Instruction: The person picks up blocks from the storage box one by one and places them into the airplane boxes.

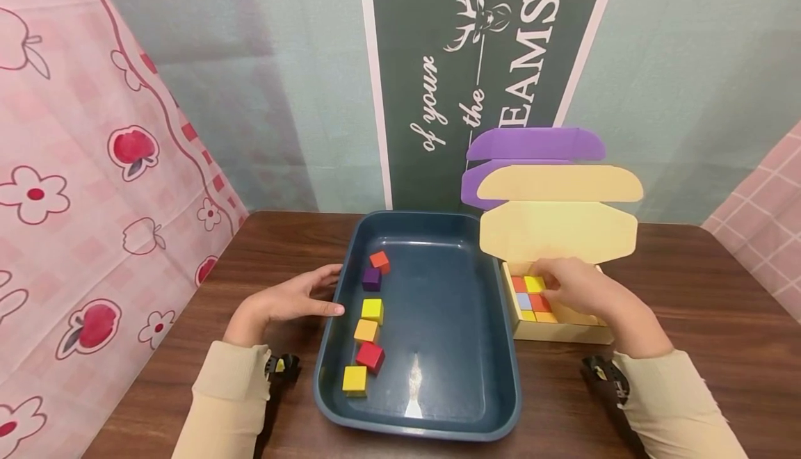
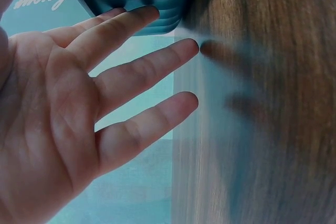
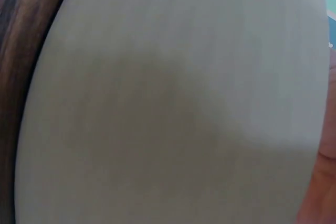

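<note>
My left hand (image 1: 290,299) is at the left rim of a dark blue tray (image 1: 441,320); in the left wrist view its fingers (image 2: 142,72) are extended and spread, holding nothing. Several small cubes lie in a loose column along the tray's left side, among them a purple cube (image 1: 372,279) and a red cube (image 1: 370,357). My right hand (image 1: 578,285) reaches down into a pale yellow box (image 1: 557,332) partly filled with coloured cubes (image 1: 524,301). Its fingertips are hidden, so any held cube cannot be seen. The box's wall (image 3: 157,103) fills the right wrist view, blurred.
The yellow box's lid (image 1: 557,229) stands raised at the back. Behind it rises a purple lid (image 1: 535,145), whose lower part is hidden. Everything stands on a dark wooden table (image 1: 288,233), with a printed cloth (image 1: 294,83) hanging beyond the far edge.
</note>
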A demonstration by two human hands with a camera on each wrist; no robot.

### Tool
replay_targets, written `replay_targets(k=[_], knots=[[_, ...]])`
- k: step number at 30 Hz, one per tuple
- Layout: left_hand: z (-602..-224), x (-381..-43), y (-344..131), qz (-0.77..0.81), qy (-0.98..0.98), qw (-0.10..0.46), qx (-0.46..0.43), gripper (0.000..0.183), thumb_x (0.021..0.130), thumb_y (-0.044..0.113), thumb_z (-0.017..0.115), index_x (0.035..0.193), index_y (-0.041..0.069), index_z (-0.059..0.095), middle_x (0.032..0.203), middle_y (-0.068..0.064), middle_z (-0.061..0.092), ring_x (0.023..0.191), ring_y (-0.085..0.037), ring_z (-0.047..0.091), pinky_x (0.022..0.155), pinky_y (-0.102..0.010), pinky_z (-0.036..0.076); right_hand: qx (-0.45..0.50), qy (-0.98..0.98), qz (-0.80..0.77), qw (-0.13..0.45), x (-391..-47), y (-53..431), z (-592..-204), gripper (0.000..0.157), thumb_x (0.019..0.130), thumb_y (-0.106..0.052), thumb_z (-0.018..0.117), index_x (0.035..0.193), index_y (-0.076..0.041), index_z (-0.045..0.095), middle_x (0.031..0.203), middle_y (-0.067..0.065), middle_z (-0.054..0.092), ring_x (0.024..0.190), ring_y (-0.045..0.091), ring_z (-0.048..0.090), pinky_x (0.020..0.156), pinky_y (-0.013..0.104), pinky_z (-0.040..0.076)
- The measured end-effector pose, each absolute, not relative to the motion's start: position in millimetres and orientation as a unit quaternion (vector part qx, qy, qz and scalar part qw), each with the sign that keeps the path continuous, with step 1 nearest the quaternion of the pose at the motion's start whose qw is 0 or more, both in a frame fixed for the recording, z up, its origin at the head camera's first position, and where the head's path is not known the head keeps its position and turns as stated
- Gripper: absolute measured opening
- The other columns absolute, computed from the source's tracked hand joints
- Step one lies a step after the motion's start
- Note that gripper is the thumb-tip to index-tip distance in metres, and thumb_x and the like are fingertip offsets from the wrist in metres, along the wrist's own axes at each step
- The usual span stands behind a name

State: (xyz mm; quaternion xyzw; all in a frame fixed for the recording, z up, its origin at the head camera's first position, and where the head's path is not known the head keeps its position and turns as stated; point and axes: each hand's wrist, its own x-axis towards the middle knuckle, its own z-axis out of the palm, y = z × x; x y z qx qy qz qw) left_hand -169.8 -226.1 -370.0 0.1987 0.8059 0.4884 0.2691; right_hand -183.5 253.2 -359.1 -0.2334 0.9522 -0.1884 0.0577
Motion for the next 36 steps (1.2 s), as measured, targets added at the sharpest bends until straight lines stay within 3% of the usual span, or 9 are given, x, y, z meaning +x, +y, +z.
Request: replay_targets(k=[7,11,16,22,25,29,36], knots=[[-368.3,-169.3,-225.4,0.489,0.806,0.272,0.195,0.086,0.090,0.029,0.073,0.156,0.004,0.022,0.155,-0.023,0.039,0.145,-0.047,0.032,0.113,-0.060,0.037,-0.250,0.947,-0.189,0.073,-181.4,255.3,-355.6,0.023,0.083,-0.006,0.075,0.105,-0.008,0.070,0.088,-0.001,0.066,0.083,0.018,0.057,0.070,0.031,0.051],[-367.9,-169.0,-224.2,0.484,0.808,0.276,0.191,0.087,0.090,0.030,0.073,0.156,0.004,0.021,0.156,-0.023,0.038,0.146,-0.047,0.031,0.114,-0.059,0.037,-0.242,0.944,-0.205,0.087,-176.6,257.2,-345.1,0.033,0.084,-0.010,0.076,0.114,-0.001,0.068,0.091,0.002,0.069,0.081,0.017,0.061,0.071,0.032,0.055],[-368.7,-169.0,-224.0,0.484,0.808,0.274,0.193,0.087,0.090,0.030,0.073,0.156,0.004,0.021,0.156,-0.023,0.037,0.145,-0.047,0.031,0.113,-0.059,0.038,-0.265,0.938,-0.212,0.070,-173.0,251.4,-323.1,0.033,0.088,-0.011,0.071,0.118,0.001,0.065,0.091,0.000,0.071,0.083,0.014,0.064,0.072,0.033,0.056],[-370.0,-168.5,-224.8,0.485,0.808,0.276,0.189,0.087,0.091,0.031,0.072,0.156,0.005,0.021,0.157,-0.022,0.037,0.145,-0.046,0.032,0.112,-0.057,0.040,-0.309,0.922,-0.228,0.049,-173.5,225.6,-297.1,0.031,0.090,-0.013,0.071,0.120,-0.003,0.066,0.095,-0.003,0.072,0.089,0.012,0.066,0.084,0.042,0.058],[-370.9,-168.1,-224.8,0.484,0.810,0.277,0.182,0.086,0.091,0.031,0.072,0.156,0.006,0.021,0.157,-0.022,0.037,0.145,-0.046,0.032,0.112,-0.057,0.040,-0.326,0.914,-0.239,0.043,-177.5,208.6,-288.1,0.031,0.091,-0.015,0.071,0.121,-0.006,0.067,0.099,-0.002,0.072,0.092,0.013,0.067,0.083,0.040,0.058],[-370.5,-167.3,-223.9,0.482,0.812,0.279,0.174,0.087,0.090,0.032,0.072,0.156,0.008,0.021,0.157,-0.020,0.037,0.145,-0.045,0.032,0.112,-0.057,0.040,-0.339,0.908,-0.244,0.034,-185.5,185.7,-278.9,0.032,0.092,-0.016,0.071,0.122,-0.007,0.067,0.107,0.003,0.073,0.097,0.017,0.068,0.083,0.038,0.059],[-369.7,-168.6,-224.1,0.484,0.809,0.277,0.186,0.086,0.091,0.031,0.072,0.156,0.006,0.021,0.157,-0.022,0.037,0.145,-0.046,0.032,0.112,-0.058,0.040,-0.376,0.892,-0.249,0.037,-202.8,144.5,-271.3,0.034,0.092,-0.016,0.069,0.124,-0.005,0.066,0.117,0.007,0.071,0.105,0.026,0.067,0.094,0.048,0.056]])
